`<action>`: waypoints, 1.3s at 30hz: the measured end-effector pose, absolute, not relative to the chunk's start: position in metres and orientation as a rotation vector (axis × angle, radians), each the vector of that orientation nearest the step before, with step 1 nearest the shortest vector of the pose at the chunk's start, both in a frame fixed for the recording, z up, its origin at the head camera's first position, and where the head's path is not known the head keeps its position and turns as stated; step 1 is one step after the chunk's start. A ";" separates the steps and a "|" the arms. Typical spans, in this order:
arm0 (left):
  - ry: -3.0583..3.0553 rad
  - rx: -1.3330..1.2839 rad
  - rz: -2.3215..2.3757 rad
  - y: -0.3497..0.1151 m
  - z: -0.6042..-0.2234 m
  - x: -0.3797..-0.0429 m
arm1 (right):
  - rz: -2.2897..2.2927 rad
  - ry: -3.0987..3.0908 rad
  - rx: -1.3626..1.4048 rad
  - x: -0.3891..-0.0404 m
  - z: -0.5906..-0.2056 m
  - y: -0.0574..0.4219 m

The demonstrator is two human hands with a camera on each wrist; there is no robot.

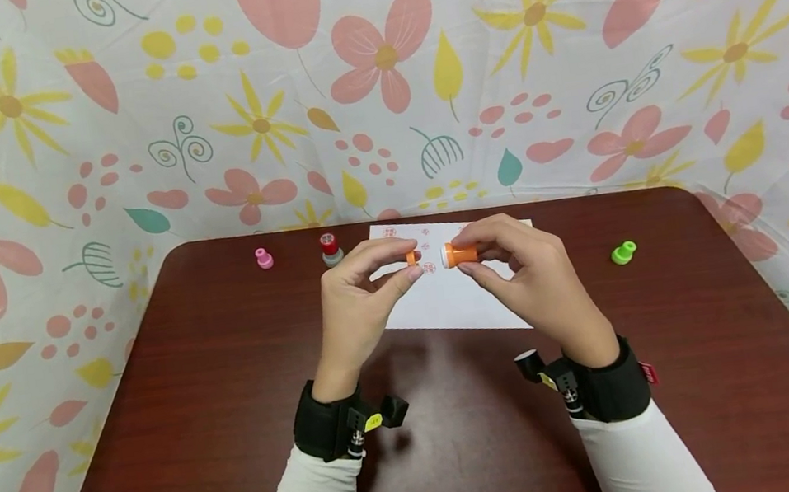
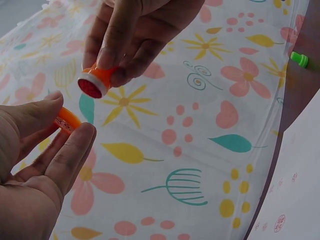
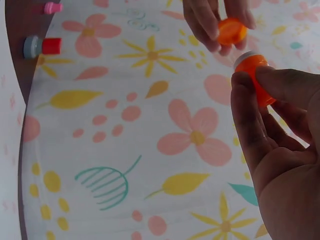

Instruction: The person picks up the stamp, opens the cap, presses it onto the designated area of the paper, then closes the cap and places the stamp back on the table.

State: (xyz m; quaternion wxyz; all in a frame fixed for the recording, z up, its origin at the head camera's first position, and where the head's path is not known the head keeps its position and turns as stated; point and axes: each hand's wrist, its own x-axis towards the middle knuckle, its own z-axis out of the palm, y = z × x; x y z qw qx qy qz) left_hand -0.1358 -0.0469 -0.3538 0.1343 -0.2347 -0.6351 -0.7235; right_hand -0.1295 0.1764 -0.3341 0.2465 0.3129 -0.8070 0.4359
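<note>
Between thumb and fingers my left hand [image 1: 360, 296] pinches a small orange cap [image 1: 412, 258]; its round face carries a printed mark in the left wrist view. Facing it, my right hand [image 1: 537, 277] grips an orange stamp [image 1: 461, 254] by its body. The stamp's white-rimmed end points left toward the cap, and its red stamping face [image 2: 91, 87] shows in the left wrist view. A short gap separates cap and stamp. Both are held up over a white sheet of paper [image 1: 447, 305], which bears several small red stamp prints.
On the dark wooden table [image 1: 166, 442], a pink stamp [image 1: 264, 258] stands at the back left. A red and grey stamp [image 1: 330, 250] is just left of the paper. To the right lies a green stamp [image 1: 623, 252]. A flowered cloth [image 1: 377, 115] hangs behind the table.
</note>
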 end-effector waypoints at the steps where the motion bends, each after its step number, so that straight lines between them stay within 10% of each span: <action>1: -1.842 -0.685 -2.095 -0.046 -0.354 -0.136 | 1.203 -2.198 0.854 -0.129 -0.335 0.176; 39: -1.916 -0.711 -2.142 -0.035 -0.357 -0.132 | 1.095 -2.132 0.922 -0.128 -0.346 0.160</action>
